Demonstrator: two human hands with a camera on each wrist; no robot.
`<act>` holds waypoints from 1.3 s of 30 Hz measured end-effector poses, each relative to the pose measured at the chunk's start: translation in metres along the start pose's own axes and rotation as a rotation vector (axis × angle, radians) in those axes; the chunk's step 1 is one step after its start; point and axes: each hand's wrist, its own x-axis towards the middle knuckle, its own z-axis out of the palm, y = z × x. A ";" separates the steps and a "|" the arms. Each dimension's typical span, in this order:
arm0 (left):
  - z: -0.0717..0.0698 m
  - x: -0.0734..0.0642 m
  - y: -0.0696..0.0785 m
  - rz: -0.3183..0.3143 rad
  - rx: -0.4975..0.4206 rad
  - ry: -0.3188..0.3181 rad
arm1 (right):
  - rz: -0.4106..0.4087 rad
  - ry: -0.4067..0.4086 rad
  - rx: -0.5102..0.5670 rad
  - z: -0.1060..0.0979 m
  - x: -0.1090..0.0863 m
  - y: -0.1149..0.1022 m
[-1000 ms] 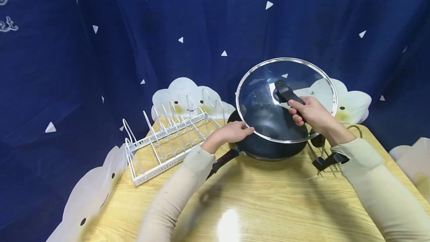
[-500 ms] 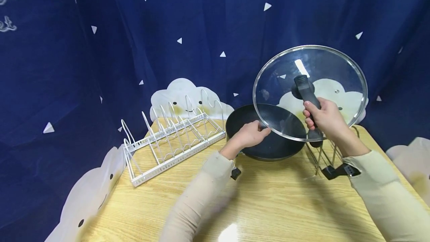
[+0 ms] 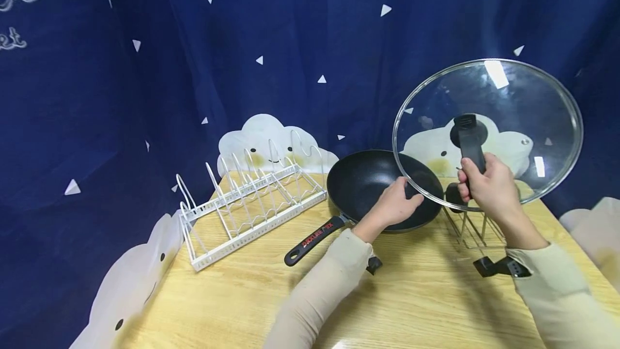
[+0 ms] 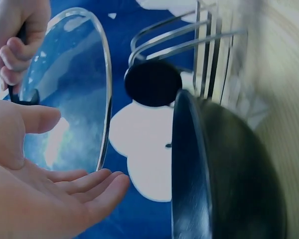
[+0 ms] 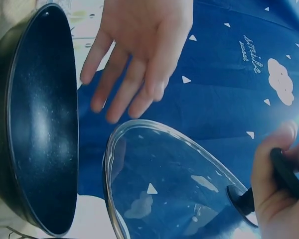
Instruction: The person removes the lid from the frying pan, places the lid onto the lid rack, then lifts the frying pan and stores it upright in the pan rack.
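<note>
- Grip of right hand point(image 3: 493, 185) curled round the black handle point(image 3: 470, 144) of the glass lid point(image 3: 523, 96).
- Left hand point(image 3: 393, 206) spread near the lid's rim.
- Lid tilted up in the air, apart from wok point(image 3: 360, 185).
- Wok and white rack point(image 3: 261, 229) on worktop point(image 3: 426, 295).

One left hand point(image 3: 393, 204) and one right hand point(image 3: 495, 190) were counted; one glass lid point(image 3: 525, 112), one dark pan point(image 3: 363, 182), one white rack point(image 3: 261, 229), one wire rack point(image 3: 463, 225) and one table point(image 3: 232, 306) were recorded. Two black wrist-worn pieces point(image 3: 501, 267) were noted.
</note>
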 end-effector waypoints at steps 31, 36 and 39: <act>0.073 0.053 0.032 0.043 0.423 -0.075 | 0.034 0.367 -0.226 -0.051 -0.030 0.018; 0.080 0.058 0.031 0.103 0.479 -0.091 | 0.048 0.375 -0.302 -0.054 -0.031 0.019; 0.082 0.059 0.031 0.109 0.475 -0.105 | 0.056 0.379 -0.301 -0.055 -0.032 0.021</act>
